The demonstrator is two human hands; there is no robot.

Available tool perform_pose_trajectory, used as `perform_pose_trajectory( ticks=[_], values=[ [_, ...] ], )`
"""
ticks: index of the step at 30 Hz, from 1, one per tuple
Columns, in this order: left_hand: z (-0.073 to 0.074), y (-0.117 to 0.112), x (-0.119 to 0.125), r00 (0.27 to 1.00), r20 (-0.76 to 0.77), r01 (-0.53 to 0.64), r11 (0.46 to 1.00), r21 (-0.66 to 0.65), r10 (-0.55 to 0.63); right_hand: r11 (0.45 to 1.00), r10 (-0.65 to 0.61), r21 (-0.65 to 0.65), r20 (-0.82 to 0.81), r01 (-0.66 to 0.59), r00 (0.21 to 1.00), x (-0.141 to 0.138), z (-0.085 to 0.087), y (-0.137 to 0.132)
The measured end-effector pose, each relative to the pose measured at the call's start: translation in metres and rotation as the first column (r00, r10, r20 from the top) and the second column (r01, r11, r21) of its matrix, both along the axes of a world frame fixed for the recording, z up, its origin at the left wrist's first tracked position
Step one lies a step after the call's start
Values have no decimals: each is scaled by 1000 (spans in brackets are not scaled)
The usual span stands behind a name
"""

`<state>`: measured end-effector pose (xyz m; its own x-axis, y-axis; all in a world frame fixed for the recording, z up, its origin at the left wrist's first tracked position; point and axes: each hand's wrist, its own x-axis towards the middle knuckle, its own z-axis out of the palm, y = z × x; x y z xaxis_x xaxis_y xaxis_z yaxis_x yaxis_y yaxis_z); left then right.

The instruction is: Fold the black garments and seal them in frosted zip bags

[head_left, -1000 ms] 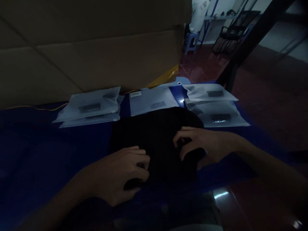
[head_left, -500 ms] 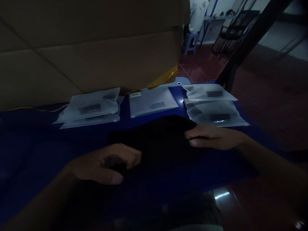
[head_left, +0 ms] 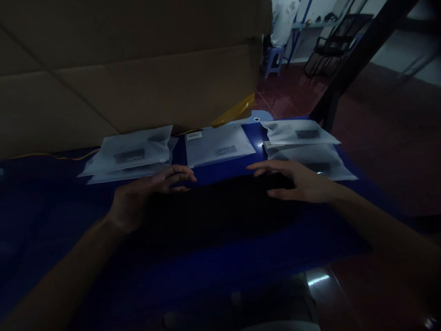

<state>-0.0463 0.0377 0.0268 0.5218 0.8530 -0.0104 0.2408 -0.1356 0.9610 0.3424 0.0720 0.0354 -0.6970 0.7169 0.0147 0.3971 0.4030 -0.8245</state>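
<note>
A black piece of cloth (head_left: 220, 209) lies across the blue table (head_left: 220, 262); its folds are lost in the dark. My left hand (head_left: 155, 188) is over its left end, fingers stretched out and apart. Above the right part of the cloth, my right hand (head_left: 289, 181) has its thumb and fingers spread, with nothing seen between them. Whether either palm touches the cloth I cannot tell. Just beyond the right hand lies a frosted zip bag (head_left: 330, 168), partly covered by that hand.
Behind stands a large cardboard box (head_left: 155, 87). Frosted bags lie along the far edge: a left pair (head_left: 134, 149), a middle bag (head_left: 218, 145) and an upper right bag (head_left: 303, 131). A dark post (head_left: 354, 69) rises at right. A seated person (head_left: 284, 23) is farther off.
Both hands have let go of the cloth and opened. My left hand has moved up and away from me, the right slightly up. The cloth now lies flatter and wider.
</note>
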Motion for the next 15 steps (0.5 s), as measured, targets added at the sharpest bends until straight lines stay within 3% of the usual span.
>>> perform_pose_trajectory(
  ticks=[3, 5, 7, 9, 13, 15],
  values=[
    [9, -3, 1, 989, -145, 16, 999, 48, -9, 989, -55, 140, 54, 47, 997, -3, -4, -1],
    [9, -4, 5, 922, -376, 0, 973, 233, 90, 959, -74, 280, 75, 50, 994, -6, -8, -2],
    [4, -4, 10, 790, -535, -11, 880, 475, 298, 891, -90, 453, 96, 38, 991, -9, -15, -2],
    [-3, -6, 13, 697, -568, 39, 769, 639, 437, 805, -105, 594, 118, 15, 988, -10, -21, -1],
    [-2, -15, 20, 612, -553, 219, 551, 805, 565, 629, -125, 774, 193, -73, 973, -12, -27, -1],
    [3, -24, 27, 610, -505, 263, 446, 856, 610, 541, -159, 835, 222, -103, 962, -13, -28, -4]
  ],
)
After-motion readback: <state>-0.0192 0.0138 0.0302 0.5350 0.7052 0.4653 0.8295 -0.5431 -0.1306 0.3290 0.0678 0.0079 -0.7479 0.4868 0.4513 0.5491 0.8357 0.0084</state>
